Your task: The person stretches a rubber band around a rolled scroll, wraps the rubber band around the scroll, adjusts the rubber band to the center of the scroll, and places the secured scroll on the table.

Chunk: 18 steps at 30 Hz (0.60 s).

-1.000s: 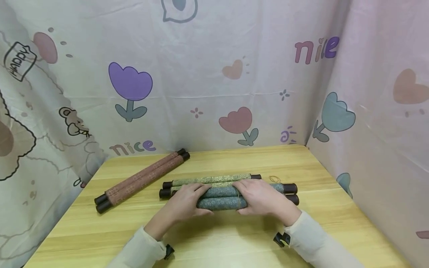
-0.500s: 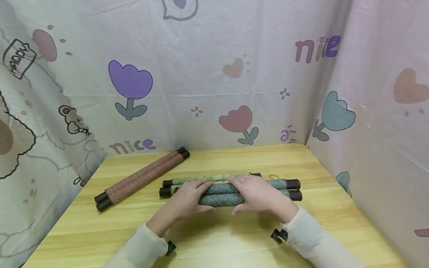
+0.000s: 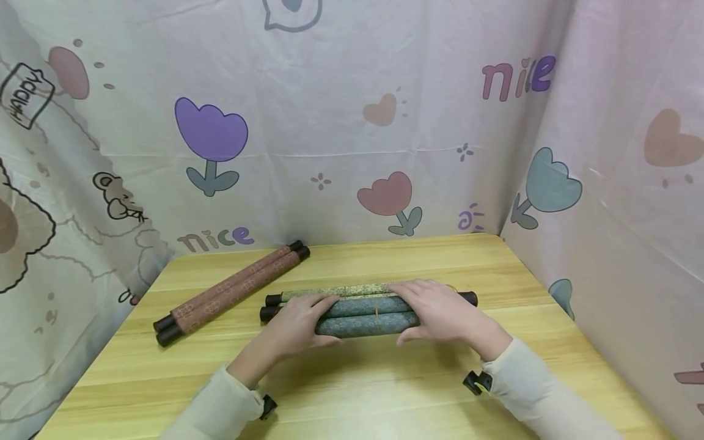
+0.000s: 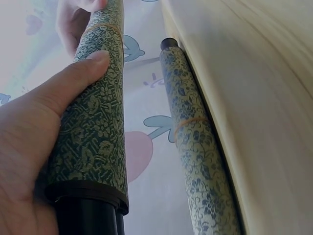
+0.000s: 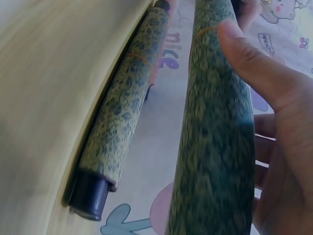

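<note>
Two hands hold a blue-green patterned scroll [image 3: 365, 325], a double roll with dark ends and a thin band around its middle. The left hand [image 3: 299, 324] grips its left part, thumb along the near side and fingers over the top. Toward the other end the right hand [image 3: 442, 315] holds it the same way, with the thumb [image 5: 254, 56] against the roll. Just behind lies a yellow-green double scroll [image 3: 316, 294], partly covered by the hands. Both wrist views show the blue-green scroll raised beside the yellow-green one, which rests on the table.
A red patterned double scroll [image 3: 236, 290] lies slanted at the back left of the wooden table [image 3: 341, 397]. Part of a thin loop [image 3: 452, 287] shows behind the right hand. Printed curtains [image 3: 308, 91] enclose the back and sides.
The blue-green scroll has shifted slightly left. The right hand has slid outward toward its right end, uncovering the band. The left hand keeps its hold, and the other scrolls stay put.
</note>
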Each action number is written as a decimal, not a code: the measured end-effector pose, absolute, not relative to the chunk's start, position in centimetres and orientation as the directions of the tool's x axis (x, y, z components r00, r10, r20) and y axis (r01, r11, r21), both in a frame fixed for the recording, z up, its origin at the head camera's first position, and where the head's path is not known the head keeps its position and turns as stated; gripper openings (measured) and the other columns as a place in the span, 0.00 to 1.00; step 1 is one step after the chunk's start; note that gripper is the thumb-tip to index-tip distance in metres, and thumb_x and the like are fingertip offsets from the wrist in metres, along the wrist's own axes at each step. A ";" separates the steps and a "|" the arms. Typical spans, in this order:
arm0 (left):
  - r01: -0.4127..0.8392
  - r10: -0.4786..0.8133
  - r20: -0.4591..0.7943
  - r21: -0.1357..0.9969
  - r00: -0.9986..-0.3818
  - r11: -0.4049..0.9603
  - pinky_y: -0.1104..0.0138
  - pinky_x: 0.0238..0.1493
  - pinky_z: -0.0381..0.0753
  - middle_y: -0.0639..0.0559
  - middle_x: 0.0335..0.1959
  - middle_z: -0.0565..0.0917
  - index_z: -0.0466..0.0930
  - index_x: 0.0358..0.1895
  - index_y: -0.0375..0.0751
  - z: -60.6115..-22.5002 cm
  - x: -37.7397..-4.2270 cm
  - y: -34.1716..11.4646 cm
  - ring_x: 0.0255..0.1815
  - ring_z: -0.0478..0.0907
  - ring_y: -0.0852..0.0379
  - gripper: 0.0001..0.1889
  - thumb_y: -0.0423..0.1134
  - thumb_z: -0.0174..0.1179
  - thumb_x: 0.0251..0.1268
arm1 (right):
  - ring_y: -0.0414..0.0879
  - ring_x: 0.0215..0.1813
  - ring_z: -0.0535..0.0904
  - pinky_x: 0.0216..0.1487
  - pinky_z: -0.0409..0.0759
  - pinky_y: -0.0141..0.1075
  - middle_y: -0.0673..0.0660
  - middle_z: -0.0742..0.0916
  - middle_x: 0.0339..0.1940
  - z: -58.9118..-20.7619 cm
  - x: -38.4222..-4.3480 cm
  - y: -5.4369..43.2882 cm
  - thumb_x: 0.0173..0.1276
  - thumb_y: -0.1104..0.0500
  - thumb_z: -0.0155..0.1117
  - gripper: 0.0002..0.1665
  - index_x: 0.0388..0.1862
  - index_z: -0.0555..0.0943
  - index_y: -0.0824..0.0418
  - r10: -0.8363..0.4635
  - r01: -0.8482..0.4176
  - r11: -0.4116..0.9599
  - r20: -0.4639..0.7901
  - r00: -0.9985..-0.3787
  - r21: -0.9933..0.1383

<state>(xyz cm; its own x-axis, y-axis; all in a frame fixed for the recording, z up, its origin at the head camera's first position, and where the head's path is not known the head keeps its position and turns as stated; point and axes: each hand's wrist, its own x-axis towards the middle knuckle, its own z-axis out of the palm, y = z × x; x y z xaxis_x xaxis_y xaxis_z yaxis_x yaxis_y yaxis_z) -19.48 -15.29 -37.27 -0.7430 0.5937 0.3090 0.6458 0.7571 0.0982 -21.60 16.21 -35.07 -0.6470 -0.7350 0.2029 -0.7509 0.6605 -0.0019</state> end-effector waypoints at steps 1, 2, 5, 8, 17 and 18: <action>0.645 0.593 0.311 0.094 -0.742 0.758 0.39 0.56 0.73 0.39 0.59 0.78 0.72 0.67 0.41 -37.2 -19.5 -15.4 0.57 0.76 0.37 0.43 0.62 0.71 0.49 | 0.56 0.67 0.71 0.66 0.69 0.53 0.58 0.76 0.67 -35.1 -21.6 16.4 0.51 0.15 0.48 0.65 0.75 0.63 0.60 -0.734 -0.750 0.662 0.206 -0.648 -0.001; 0.645 0.593 0.312 0.093 -0.742 0.759 0.39 0.56 0.73 0.39 0.59 0.78 0.73 0.67 0.40 -37.2 -19.4 -15.6 0.57 0.76 0.37 0.43 0.62 0.71 0.49 | 0.56 0.66 0.72 0.66 0.69 0.54 0.58 0.76 0.67 -35.1 -21.7 16.6 0.51 0.15 0.48 0.65 0.74 0.64 0.60 -0.732 -0.749 0.663 0.210 -0.648 0.000; 0.645 0.593 0.316 0.085 -0.741 0.760 0.40 0.55 0.74 0.40 0.59 0.78 0.73 0.66 0.39 -37.1 -19.4 -15.9 0.56 0.77 0.38 0.43 0.62 0.71 0.49 | 0.57 0.66 0.72 0.66 0.69 0.54 0.59 0.77 0.66 -35.2 -21.8 17.4 0.52 0.16 0.49 0.64 0.74 0.65 0.61 -0.727 -0.746 0.666 0.222 -0.649 0.000; 0.645 0.593 0.316 0.088 -0.741 0.759 0.39 0.56 0.73 0.42 0.58 0.79 0.73 0.66 0.39 -37.1 -19.3 -16.2 0.56 0.77 0.39 0.43 0.61 0.72 0.49 | 0.58 0.65 0.72 0.66 0.69 0.55 0.60 0.76 0.66 -35.3 -21.8 18.1 0.51 0.17 0.51 0.64 0.73 0.65 0.62 -0.718 -0.739 0.674 0.228 -0.657 -0.008; 0.642 0.584 0.334 0.091 -0.740 0.761 0.39 0.56 0.73 0.44 0.56 0.80 0.75 0.65 0.39 -37.3 -19.3 -16.9 0.55 0.78 0.41 0.43 0.62 0.73 0.47 | 0.59 0.64 0.73 0.63 0.70 0.57 0.59 0.77 0.66 -36.2 -21.9 20.0 0.50 0.18 0.55 0.62 0.75 0.64 0.56 -0.681 -0.709 0.704 0.250 -0.689 -0.035; 0.641 0.583 0.335 0.088 -0.740 0.762 0.40 0.55 0.74 0.44 0.56 0.80 0.75 0.65 0.39 -37.3 -19.2 -17.0 0.55 0.78 0.42 0.43 0.62 0.73 0.47 | 0.59 0.64 0.74 0.63 0.70 0.57 0.59 0.77 0.65 -36.4 -21.9 20.2 0.51 0.18 0.56 0.62 0.75 0.65 0.57 -0.676 -0.704 0.709 0.250 -0.694 -0.038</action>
